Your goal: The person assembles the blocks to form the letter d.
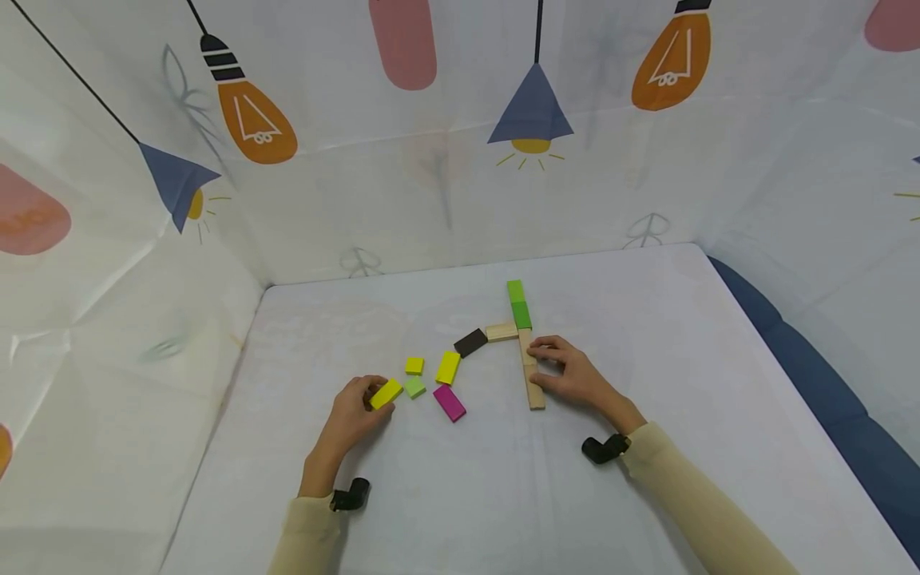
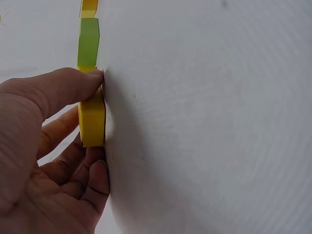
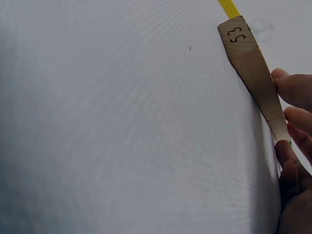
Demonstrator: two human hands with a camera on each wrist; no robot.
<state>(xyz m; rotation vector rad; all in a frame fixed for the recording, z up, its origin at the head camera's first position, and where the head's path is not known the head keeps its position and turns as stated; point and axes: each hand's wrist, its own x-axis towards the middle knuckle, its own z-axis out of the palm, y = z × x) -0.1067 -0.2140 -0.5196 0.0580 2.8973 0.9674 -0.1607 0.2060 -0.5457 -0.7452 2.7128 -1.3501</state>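
My left hand (image 1: 350,414) pinches a yellow block (image 1: 386,394) between thumb and fingers, low at the table; one end meets a small light green block (image 1: 414,388). In the left wrist view the thumb presses the near face of that yellow block (image 2: 92,122). My right hand (image 1: 571,377) has its thumb and fingertips along the right side of two plain wooden blocks (image 1: 534,390) laid end to end. A number 53 marks the end of the nearer wooden block (image 3: 238,35). A green block (image 1: 521,315) and a lighter green block (image 1: 515,291) extend that row at the far end.
From the row, a wooden block (image 1: 501,331), a dark block (image 1: 470,343), a yellow block (image 1: 448,367) and a magenta block (image 1: 450,403) curve leftward. A small yellow block (image 1: 414,366) lies behind the light green one. Printed cloth (image 1: 460,208) hangs behind the white table (image 1: 647,319).
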